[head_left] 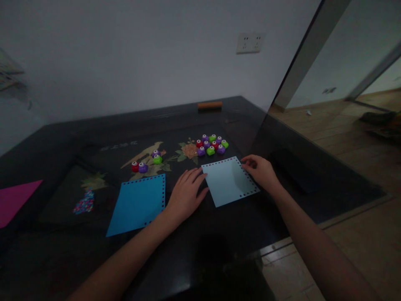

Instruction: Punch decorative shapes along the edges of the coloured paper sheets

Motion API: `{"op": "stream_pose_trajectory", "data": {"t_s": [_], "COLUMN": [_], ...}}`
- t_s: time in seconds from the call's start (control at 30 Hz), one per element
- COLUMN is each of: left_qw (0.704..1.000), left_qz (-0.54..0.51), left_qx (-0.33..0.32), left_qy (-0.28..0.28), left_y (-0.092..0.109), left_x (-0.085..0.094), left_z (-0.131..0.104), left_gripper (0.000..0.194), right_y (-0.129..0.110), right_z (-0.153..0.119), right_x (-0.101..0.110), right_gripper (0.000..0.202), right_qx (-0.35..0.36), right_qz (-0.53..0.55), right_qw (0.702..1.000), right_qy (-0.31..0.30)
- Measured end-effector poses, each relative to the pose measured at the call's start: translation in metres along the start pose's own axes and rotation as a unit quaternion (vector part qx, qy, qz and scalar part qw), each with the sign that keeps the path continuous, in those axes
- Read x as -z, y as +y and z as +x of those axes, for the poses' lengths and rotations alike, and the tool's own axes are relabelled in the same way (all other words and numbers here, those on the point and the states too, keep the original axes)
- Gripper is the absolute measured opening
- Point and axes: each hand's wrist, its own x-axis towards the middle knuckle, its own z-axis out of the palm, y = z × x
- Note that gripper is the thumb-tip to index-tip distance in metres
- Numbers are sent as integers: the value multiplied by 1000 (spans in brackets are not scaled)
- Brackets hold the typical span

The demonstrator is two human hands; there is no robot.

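A pale blue sheet of paper (230,182) lies on the dark table, with small dark hole-like marks along its top and right edges and part of the bottom. My left hand (188,190) rests flat at its left edge, fingers apart, thumb and index fingertips touching the paper. At the opposite edge, my right hand (258,169) is bent, its thumb and index finger closed at the upper right border. Beyond the sheet sits a cluster of red, purple and green eye-topped hole punches (211,144). A brighter blue sheet (138,205), similarly marked, lies left of my left hand.
Several more punches (143,167) stand behind the bright blue sheet. Farther left are a pile of coloured paper bits (85,203) and a magenta sheet (15,200). An orange-brown bar (209,105) lies at the back, and a dark flat object (294,171) right of my right hand.
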Motion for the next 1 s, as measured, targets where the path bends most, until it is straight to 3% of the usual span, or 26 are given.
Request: {"op": "stream_pose_trajectory", "data": {"t_s": [0.1, 0.2, 0.3, 0.43, 0.53, 0.7, 1.0], "left_qw": [999, 998, 999, 996, 989, 975, 985], "left_qz": [-32, -59, -39, 8, 18, 6, -16], "left_qx": [-8, -21, 0, 89, 149, 219, 171], "left_qy": [8, 2, 2, 25, 13, 41, 29], "left_y": [-9, -32, -70, -129, -159, -178, -193], "left_x": [17, 36, 50, 60, 66, 68, 55], "left_z": [-1, -12, -36, -76, -100, -115, -117], "left_gripper": [37, 36, 37, 42, 40, 34, 53], "right_y": [-2, -4, -4, -5, -4, 2, 12], "right_z": [0, -1, -1, -2, -1, 2, 6], "right_x": [2, 5, 9, 11, 11, 10, 9], "right_gripper": [16, 16, 16, 17, 16, 17, 24], "right_qx": [-5, -9, -8, -8, -8, -17, -4], "right_qz": [2, 14, 28, 46, 58, 83, 163], "right_qw": [1000, 1000, 999, 998, 997, 994, 981], "right_qy": [-2, 2, 19, 37, 44, 66, 102]}}
